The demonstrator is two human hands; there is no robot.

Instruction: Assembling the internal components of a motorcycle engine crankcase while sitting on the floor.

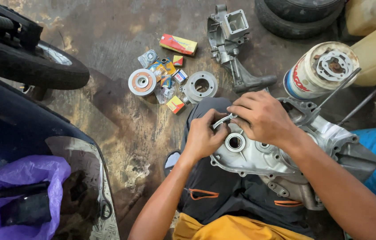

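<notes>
Nearest: the person sits on the floor, dark trousers with orange trim, an aluminium engine case (259, 155) resting across the lap.

Left hand (203, 138) curled, fingertips pinched on one end of a thin curved metal strip (223, 121), at the case's upper edge. Right hand (263, 118) arched over the same spot, fingers bent down onto the strip's other end and the case rim. Both hands closed on the strip; how firm the grip is, cannot tell. Just below the hands, a round bearing bore (235, 142) in the case face.

Step in hand, as I read it: seating the small strip at the case rim, above the bore. Next move likely calls for both ends kept level and pressed evenly, case steadied on the thigh so it doesn't rock.

Left, near: purple bag (41, 173) with dark parts inside.

Farther out on the stained floor: small parts boxes (170, 71), a disc with an orange face (142, 82), a grey cylinder (201, 85), another case half (232, 49). Right of that, a tin can (316, 73) with a gasket on top. Far left a tyre (32, 66); more tyres top right.
</notes>
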